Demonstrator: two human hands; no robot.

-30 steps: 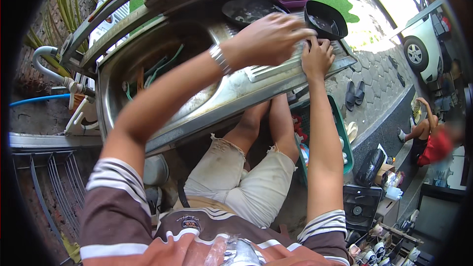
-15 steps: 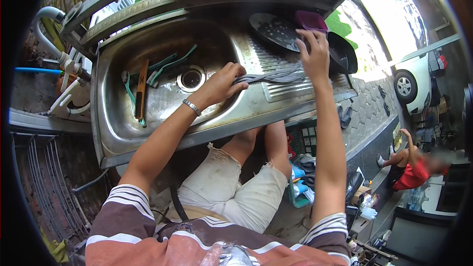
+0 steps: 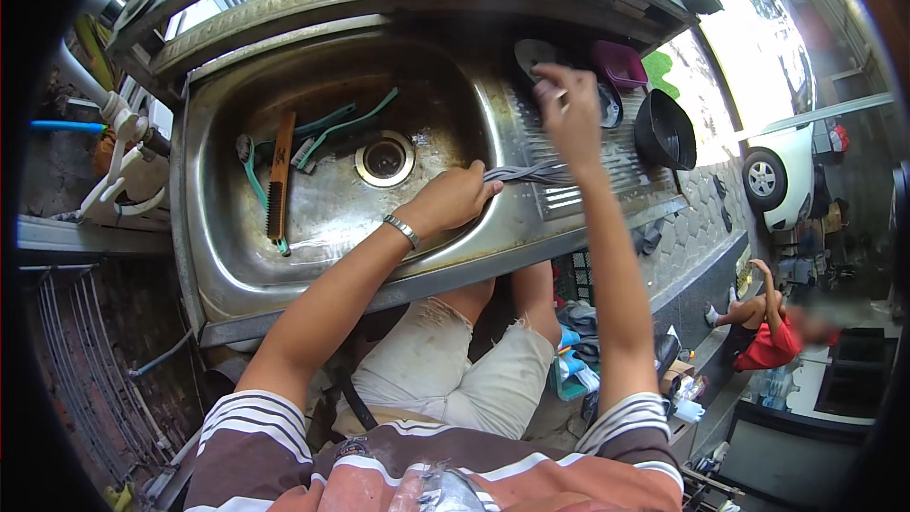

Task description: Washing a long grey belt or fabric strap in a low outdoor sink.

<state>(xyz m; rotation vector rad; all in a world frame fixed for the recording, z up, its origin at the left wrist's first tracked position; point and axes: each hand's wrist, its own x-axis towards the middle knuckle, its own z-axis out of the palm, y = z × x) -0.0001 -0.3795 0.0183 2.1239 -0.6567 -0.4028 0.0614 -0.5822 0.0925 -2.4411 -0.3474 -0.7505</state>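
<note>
My left hand (image 3: 455, 197) is closed round one end of a bundle of grey cord (image 3: 524, 173), at the right rim of the sink basin. The cord's other end runs onto the ribbed drainboard, under my right wrist. My right hand (image 3: 573, 128) is raised above the drainboard, its fingers bent and smeared by motion; whether it holds anything cannot be made out. Behind it lies a dark, round, flat piece (image 3: 611, 106), partly hidden by the hand. A purple plastic container (image 3: 621, 64) and a black bowl (image 3: 666, 130) are to its right.
In the steel sink (image 3: 332, 265) lie a wooden-handled brush (image 3: 281, 171) and several teal toothbrushes (image 3: 353, 125), left of the drain (image 3: 385, 159). A tap (image 3: 123, 118) stands at the left. A metal rail (image 3: 284, 33) runs along the back. A person in red (image 3: 770, 346) sits far right.
My right hand has moved left, its fingers now bent and blurred. The left hand still grips the cord. The view has shifted a little, and the dark round piece looks more covered.
</note>
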